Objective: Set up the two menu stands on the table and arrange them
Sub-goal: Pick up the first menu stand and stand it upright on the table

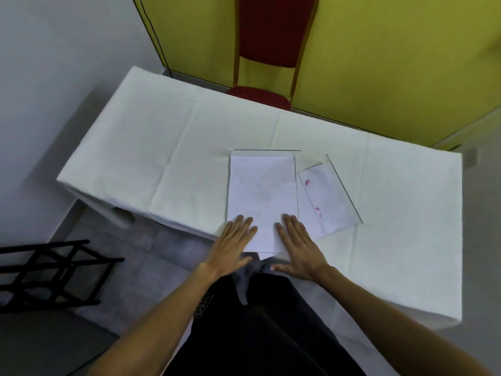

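I am looking down at a table (393,213) covered in a white cloth. Two clear menu stands are lying flat on it, near the edge closest to me. The left stand (261,196) is holding a plain white sheet and is sitting square to me, its near end reaching the table edge. The right stand (329,199) is lying just beside it, turned at an angle, with a sheet showing a few pink marks; whether their inner edges are touching or overlapping, I cannot tell.

My left hand (233,246) is resting flat on the near left corner of the left stand, fingers straight and slightly fanned, its grip spread and pinching nothing. My right hand (299,249) is lying flat on the near right corner of the same stand, fingers extended together, thumb sticking out toward the left, grip also spread and holding nothing. Both palms are facing down, the heels of the hands hanging past the table edge.

A red chair (271,44) is standing at the far side of the table against a yellow wall (393,63). A black rack (51,270) is sitting on the floor to my left.
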